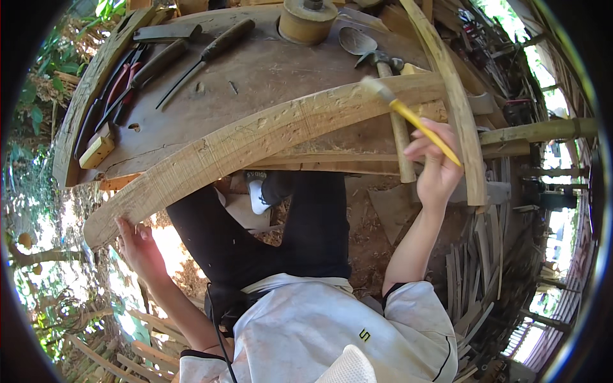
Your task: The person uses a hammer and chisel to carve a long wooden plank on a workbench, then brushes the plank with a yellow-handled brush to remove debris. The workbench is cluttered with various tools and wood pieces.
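Observation:
A long curved wooden board (268,134) with rough markings lies diagonally over the workbench's front edge, its left end hanging out past it. My left hand (137,246) grips that end, fingertips at the board's edge. My right hand (433,153) is closed on a yellow-handled brush (405,112), its pale bristles raised over the board's right part. Beside that hand, a hammer (396,121) lies with its wooden handle pointing toward me, partly under the board. A narrower curved wood piece (471,159) crosses the board's right end.
The worn workbench (211,115) holds screwdrivers (217,48), pliers (118,86), a small wooden block (97,150), a round wooden container (303,22) and a metal spoon (351,39). A curved plank (89,96) lines its left side. Wood strips (485,255) are stacked at the right.

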`<state>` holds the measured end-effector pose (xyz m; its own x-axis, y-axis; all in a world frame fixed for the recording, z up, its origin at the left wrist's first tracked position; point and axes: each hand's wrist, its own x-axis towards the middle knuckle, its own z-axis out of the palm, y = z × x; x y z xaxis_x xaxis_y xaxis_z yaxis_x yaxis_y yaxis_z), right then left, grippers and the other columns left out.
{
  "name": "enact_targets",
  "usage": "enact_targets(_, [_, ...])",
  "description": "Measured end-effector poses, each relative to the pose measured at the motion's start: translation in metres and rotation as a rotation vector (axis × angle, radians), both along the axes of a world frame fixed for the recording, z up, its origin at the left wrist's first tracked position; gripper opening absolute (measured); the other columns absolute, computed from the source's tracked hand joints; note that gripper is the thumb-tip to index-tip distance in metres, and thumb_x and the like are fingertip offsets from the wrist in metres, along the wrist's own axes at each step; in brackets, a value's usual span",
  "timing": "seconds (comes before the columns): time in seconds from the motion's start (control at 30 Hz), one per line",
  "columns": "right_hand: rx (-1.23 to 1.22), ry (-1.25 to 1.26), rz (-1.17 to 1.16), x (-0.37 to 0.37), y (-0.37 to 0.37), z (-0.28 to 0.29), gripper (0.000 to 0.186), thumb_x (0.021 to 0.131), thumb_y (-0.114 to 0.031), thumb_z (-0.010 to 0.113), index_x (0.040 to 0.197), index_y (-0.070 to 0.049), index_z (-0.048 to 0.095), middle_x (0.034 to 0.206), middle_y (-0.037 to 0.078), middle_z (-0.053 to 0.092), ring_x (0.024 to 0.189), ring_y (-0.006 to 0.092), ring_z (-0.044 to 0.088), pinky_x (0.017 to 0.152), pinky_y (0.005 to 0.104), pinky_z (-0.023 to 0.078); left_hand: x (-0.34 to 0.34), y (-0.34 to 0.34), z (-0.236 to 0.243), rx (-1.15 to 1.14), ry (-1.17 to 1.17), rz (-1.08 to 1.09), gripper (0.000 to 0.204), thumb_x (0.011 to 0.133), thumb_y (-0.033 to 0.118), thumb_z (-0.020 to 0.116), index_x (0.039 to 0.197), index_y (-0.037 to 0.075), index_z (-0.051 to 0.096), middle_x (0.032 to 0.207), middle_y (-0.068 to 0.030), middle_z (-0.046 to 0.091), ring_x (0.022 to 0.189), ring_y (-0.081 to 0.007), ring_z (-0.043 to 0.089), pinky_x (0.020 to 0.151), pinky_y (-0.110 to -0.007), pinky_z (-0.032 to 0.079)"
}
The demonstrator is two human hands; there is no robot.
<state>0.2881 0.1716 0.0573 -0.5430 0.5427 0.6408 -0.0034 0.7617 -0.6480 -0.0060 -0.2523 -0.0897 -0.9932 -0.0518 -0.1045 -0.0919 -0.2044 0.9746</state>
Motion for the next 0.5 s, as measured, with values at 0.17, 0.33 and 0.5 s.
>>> enact_targets(0.17, [-0.045, -0.031, -0.05, 0.009, 0.016, 0.017, 0.04, 0.109, -0.035, 0.052, 0.115, 0.002, 0.066, 0.093, 0.007, 0.063, 0.065, 0.0099, 0.061, 0.061, 0.0221, 0.047, -0.003, -0.012, -0.004, 0.279, -0.014, -0.117, 0.05, 0.104, 0.022, 0.066, 0.146, -0.003, 0.051, 0.124, -0.0094, 0.054, 0.087, -0.0132, 0.046, 0.077, -0.022, 0.048])
enact_targets(0.33, [-0.269, -0.032, 0.075, 0.022, 0.025, 0.018, 0.035, 0.112, -0.028, 0.048, 0.115, 0.002, 0.066, 0.088, 0.004, 0.06, 0.064, 0.0082, 0.059, 0.057, 0.0219, 0.045, 0.002, -0.028, -0.021, -0.735, 0.281, -0.103, 0.058, 0.104, 0.003, 0.059, 0.158, 0.018, 0.044, 0.127, -0.0154, 0.058, 0.097, -0.0197, 0.057, 0.08, -0.028, 0.054])
enact_targets(0.5, [-0.088, -0.003, -0.567, 0.016, 0.046, 0.01, 0.033, 0.112, -0.026, 0.047, 0.116, 0.0, 0.067, 0.077, 0.0, 0.059, 0.061, 0.0066, 0.055, 0.059, 0.0227, 0.044, -0.009, -0.041, -0.036, -0.471, 0.1, -0.136, 0.056, 0.104, 0.006, 0.058, 0.158, 0.017, 0.044, 0.129, -0.015, 0.057, 0.111, -0.0203, 0.06, 0.086, -0.03, 0.054])
